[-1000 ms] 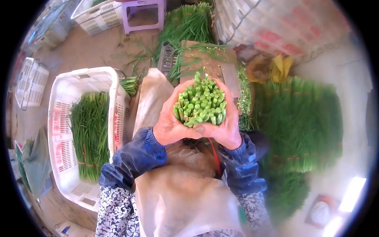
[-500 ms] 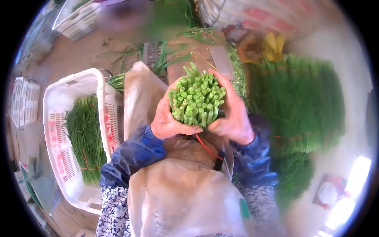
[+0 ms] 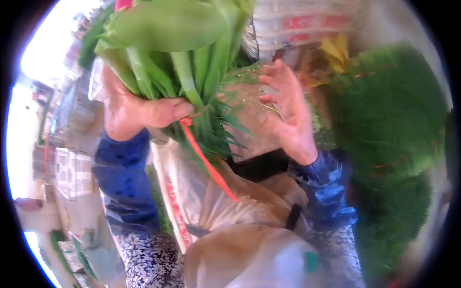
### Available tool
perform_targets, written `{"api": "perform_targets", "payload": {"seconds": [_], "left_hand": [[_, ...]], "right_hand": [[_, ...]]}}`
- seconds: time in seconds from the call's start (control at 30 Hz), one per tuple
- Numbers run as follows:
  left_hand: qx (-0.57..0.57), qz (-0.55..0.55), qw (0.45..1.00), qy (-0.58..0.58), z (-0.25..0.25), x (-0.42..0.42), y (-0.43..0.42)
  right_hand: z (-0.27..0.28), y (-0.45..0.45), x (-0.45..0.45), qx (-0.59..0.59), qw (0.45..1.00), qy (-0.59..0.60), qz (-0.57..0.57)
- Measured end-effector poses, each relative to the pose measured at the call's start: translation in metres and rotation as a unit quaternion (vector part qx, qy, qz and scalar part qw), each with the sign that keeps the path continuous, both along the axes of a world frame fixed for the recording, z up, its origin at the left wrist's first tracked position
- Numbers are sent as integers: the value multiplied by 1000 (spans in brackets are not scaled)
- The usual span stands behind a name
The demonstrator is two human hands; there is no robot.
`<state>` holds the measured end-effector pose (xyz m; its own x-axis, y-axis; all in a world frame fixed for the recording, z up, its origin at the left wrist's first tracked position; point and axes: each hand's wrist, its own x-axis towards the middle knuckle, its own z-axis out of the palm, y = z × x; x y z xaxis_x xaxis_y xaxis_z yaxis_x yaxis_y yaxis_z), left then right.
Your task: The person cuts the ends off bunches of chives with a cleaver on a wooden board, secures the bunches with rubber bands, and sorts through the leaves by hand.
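A thick bunch of garlic chives (image 3: 185,72) is raised close to the camera, pale stem ends toward me and darker leaves hanging below. My left hand (image 3: 139,110) is closed around its left side, with the thumb across the front. From the bunch, near that thumb, dangles a red tie strip (image 3: 209,161). To the right, apart from the bunch, my right hand (image 3: 290,113) is open with bent, spread fingers and nothing in it. Part of the bunch's upper end is blurred.
Tied green bundles (image 3: 389,110) are piled at the right. A yellow scrap (image 3: 336,53) lies beyond my right hand. White ribbed material with red print (image 3: 312,24) stands at the back. A white crate (image 3: 72,173) is farther off at left. A pale apron (image 3: 245,254) covers my lap.
Both hands held the bunch at the middle before. My left hand has lifted it up and left, closer to the camera; my right hand has let go. The view has shifted too.
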<state>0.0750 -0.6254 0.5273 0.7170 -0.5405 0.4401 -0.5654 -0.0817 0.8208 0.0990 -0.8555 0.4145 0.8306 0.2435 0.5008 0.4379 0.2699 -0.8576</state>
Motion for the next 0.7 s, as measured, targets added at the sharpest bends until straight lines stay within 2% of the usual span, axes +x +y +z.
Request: {"api": "perform_targets", "payload": {"seconds": [0.03,0.07,0.13,0.17,0.2,0.23,0.27,0.3,0.33,0.37,0.43,0.47,0.5,0.53,0.6,0.63,0.67,0.7], "left_hand": [[51,-33,998,5,24,4,2],[98,-60,993,25,42,6,2],[175,-81,976,104,55,5,2],[202,-68,962,170,49,0,6],[218,-36,947,233,33,-13,13],[230,-1,928,294,16,-27,21],[172,54,894,409,-14,-40,34],[158,97,894,408,-38,-61,41],[97,167,896,400,-62,-90,40],[39,238,891,385,-84,-113,42],[61,329,909,250,-126,-148,60],[138,320,914,210,-148,-165,76],[187,321,913,167,-157,-177,69],[199,307,886,286,-164,-185,57],[247,306,850,350,-171,-196,41],[245,299,851,355,-172,-196,40],[266,310,846,343,-170,-195,41],[288,323,839,331,-167,-194,41]], "right_hand": [[2,10,0,24,1000,-1,-1],[3,23,-4,53,997,0,51],[-4,39,-20,95,990,19,104],[-13,44,-34,186,936,135,265],[-22,48,-49,269,835,242,414],[-29,50,-62,282,824,261,416],[-49,59,-71,293,809,304,410],[-57,62,-85,297,795,341,405],[-66,60,-94,244,819,363,371],[-78,65,-103,259,795,403,372],[-105,64,-114,192,814,427,345],[-108,61,-114,191,809,437,344],[-105,54,-112,160,845,397,321],[-105,48,-111,126,876,357,298],[-109,36,-110,119,852,387,333],[-110,26,-106,115,830,403,367],[-104,8,-98,48,806,431,403],[-111,-1,-94,48,803,439,399]]}}
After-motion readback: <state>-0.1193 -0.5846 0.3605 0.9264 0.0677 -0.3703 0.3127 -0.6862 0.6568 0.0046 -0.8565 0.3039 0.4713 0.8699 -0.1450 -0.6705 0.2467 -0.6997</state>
